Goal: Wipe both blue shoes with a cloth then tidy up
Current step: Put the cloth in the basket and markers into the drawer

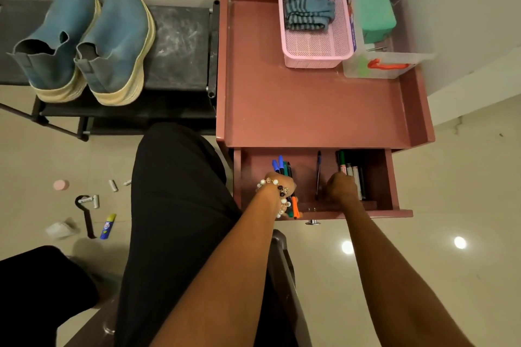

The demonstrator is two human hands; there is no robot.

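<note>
Both your hands are down in the open drawer [315, 177] at the near edge of the desk [310, 110]: your left hand [279, 184], with the beaded bracelet, is curled shut around a bundle of pens [283, 166] at the drawer's left end, and your right hand [339, 187] is closed in a loose fist beside the markers [352, 172] toward the right; whether it actually pinches one, you cannot tell from here, since the fingers are turned away. What the coming move turns on is the cloth [308, 11]: it lies folded in the pink basket [315, 56] at the far right of the desk, straight ahead of and well beyond your right hand, which I judge the nearer one. The blue shoes [90, 42] stand side by side on the black shoe rack [180, 45], far and to the left, their long axes running near to far, heels toward you, closer to your left hand. The drawer's back is in shadow, the clear container [389, 65] beside the basket blurs its contents, and the small items on the floor [42, 155] at left are hard to identify.
</note>
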